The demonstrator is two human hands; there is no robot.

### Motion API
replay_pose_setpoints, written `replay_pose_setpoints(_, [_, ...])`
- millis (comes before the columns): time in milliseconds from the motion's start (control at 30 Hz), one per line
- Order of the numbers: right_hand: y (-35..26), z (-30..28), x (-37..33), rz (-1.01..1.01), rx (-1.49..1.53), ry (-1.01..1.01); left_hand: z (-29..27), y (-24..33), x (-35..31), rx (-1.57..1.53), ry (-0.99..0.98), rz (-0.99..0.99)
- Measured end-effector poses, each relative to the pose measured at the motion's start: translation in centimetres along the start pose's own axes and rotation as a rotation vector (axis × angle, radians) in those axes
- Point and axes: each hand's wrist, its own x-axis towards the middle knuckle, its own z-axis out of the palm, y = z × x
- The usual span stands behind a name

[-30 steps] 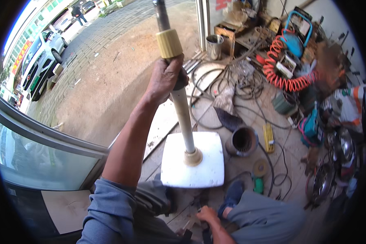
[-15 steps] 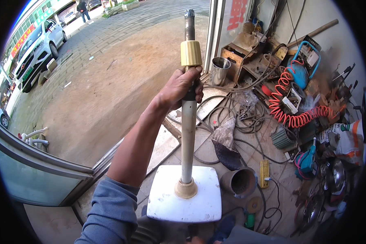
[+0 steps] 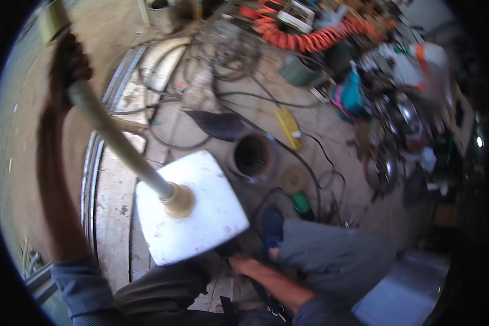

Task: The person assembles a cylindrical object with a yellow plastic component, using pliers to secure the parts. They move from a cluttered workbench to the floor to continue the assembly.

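My left hand (image 3: 68, 62) is closed round the upper part of a cream pole (image 3: 114, 138), just below a brass-coloured collar (image 3: 51, 22). The pole's lower end sits in a beige ribbed socket (image 3: 177, 202) on a white square plate (image 3: 212, 223), which is tilted. The pole's top runs out of the picture. Low down, by the plate's lower edge, my right hand (image 3: 242, 264) has its fingers curled at something dark, which blur and the plate's edge keep me from making out.
A hollow metal cylinder (image 3: 252, 155) stands beyond the plate, near a yellow power strip (image 3: 289, 127) and dark hoses. An orange coiled air hose (image 3: 309, 35) lies farther back. Tools and scrap crowd the right side. A metal door track (image 3: 92, 174) runs along the left.
My view has swung down and to the right. The pole now leans left in the picture with my left hand still on it. My right arm has come into fuller view.
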Motion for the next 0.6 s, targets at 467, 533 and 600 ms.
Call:
replay_pose_setpoints(467, [11.7,-32.8,-25.5,0.048,-0.153,0.802,4.2,3.8,-10.2,0.322,0.145,0.058])
replay_pose_setpoints(533, [19.2,-31.3,-28.3,0.002,0.140,1.344,4.1,3.1,-11.3,0.296,0.106,0.057])
replay_pose_setpoints(600, [25.3,-27.5,-28.7,0.145,0.604,1.433,3.4,3.4,-12.3,0.258,0.106,0.058])
